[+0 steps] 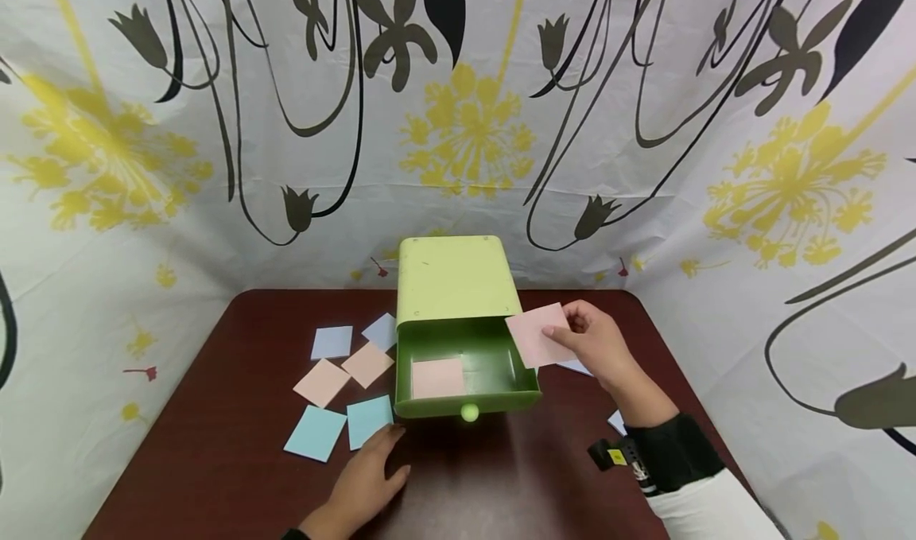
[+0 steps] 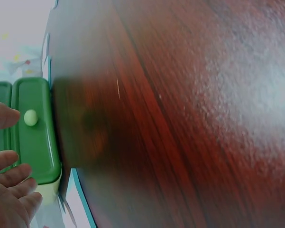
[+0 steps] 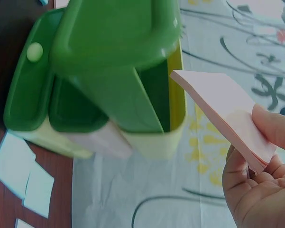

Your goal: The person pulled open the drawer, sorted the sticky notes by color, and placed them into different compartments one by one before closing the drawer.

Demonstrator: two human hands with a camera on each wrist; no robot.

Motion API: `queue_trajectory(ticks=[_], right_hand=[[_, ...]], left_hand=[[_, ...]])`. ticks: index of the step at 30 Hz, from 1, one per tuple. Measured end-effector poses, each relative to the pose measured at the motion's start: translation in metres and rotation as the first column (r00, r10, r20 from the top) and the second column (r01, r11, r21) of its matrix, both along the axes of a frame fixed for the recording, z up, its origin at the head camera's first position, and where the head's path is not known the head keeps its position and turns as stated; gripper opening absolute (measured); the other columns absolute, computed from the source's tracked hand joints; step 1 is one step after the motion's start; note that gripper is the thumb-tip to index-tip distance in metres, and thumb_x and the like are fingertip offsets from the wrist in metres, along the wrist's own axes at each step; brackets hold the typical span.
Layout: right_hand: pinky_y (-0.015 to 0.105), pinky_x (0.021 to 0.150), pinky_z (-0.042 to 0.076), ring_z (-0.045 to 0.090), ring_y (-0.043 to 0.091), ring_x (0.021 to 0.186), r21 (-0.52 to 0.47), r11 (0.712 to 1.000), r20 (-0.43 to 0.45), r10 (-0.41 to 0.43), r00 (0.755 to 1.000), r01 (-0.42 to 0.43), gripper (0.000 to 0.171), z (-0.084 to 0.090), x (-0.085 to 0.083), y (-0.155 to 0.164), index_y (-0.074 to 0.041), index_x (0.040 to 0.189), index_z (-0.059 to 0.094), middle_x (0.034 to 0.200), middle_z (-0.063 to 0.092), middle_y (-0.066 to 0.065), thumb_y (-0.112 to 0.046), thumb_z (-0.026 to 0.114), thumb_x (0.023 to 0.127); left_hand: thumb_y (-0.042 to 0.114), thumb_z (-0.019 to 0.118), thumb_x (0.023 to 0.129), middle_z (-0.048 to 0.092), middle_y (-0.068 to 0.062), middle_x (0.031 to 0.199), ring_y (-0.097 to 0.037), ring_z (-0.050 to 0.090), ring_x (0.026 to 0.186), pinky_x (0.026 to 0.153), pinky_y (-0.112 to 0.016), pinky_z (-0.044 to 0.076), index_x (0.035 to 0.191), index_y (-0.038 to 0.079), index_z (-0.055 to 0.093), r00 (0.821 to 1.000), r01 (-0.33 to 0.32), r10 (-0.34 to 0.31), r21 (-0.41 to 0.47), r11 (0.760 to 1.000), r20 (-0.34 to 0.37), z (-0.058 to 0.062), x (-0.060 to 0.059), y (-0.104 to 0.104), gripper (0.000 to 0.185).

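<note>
My right hand pinches a pink sticky note pad between thumb and fingers, above the right side of a pulled-out green drawer. The right wrist view shows the pad tilted, apart from the drawer unit. Inside the drawer, at its left, lies another pink sticky note pad. The drawer belongs to a small unit with a light green top. My left hand is low at the drawer's front left, fingers relaxed, beside a light blue sticky note pad; it holds nothing.
Left of the unit lie another light blue pad, two pink pads and two pale lilac-blue pads. Pale pads show partly behind my right arm. A patterned cloth hangs around the dark red table.
</note>
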State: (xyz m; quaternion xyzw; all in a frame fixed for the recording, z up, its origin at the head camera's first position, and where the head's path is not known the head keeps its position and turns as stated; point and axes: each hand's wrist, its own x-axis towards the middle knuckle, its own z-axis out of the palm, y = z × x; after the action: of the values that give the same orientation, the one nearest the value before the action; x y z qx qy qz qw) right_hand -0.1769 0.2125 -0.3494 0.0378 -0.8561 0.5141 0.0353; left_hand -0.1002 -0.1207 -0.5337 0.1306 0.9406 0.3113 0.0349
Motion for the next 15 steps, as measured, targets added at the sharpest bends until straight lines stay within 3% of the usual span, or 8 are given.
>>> queue_trajectory(ticks=[7,15], right_hand=[[0.026,0.057,0.044,0.052,0.020,0.072,0.049,0.990,-0.039,0.138,0.990,-0.136,0.017,-0.007,-0.005,-0.028,0.001,0.091,0.058,0.080,0.059,0.007,-0.007,0.072,0.086],[0.026,0.059,0.041,0.048,0.018,0.070,0.147,0.945,-0.011,0.297,0.955,-0.292,0.015,-0.015,-0.008,-0.049,-0.004,0.091,0.060,0.077,0.055,0.004,-0.009,0.073,0.086]], left_hand=[[0.021,0.073,0.085,0.049,-0.022,0.139,-0.038,0.046,0.129,0.094,-0.053,0.047,0.132,0.000,0.055,0.997,-0.070,0.071,0.021,0.997,-0.023,0.000,0.002,-0.008,0.055],[0.020,0.073,0.084,0.052,-0.022,0.136,-0.039,0.048,0.128,0.099,-0.054,0.043,0.133,-0.001,0.055,0.989,-0.141,0.141,0.012,0.990,-0.052,0.001,0.001,-0.020,0.056]])
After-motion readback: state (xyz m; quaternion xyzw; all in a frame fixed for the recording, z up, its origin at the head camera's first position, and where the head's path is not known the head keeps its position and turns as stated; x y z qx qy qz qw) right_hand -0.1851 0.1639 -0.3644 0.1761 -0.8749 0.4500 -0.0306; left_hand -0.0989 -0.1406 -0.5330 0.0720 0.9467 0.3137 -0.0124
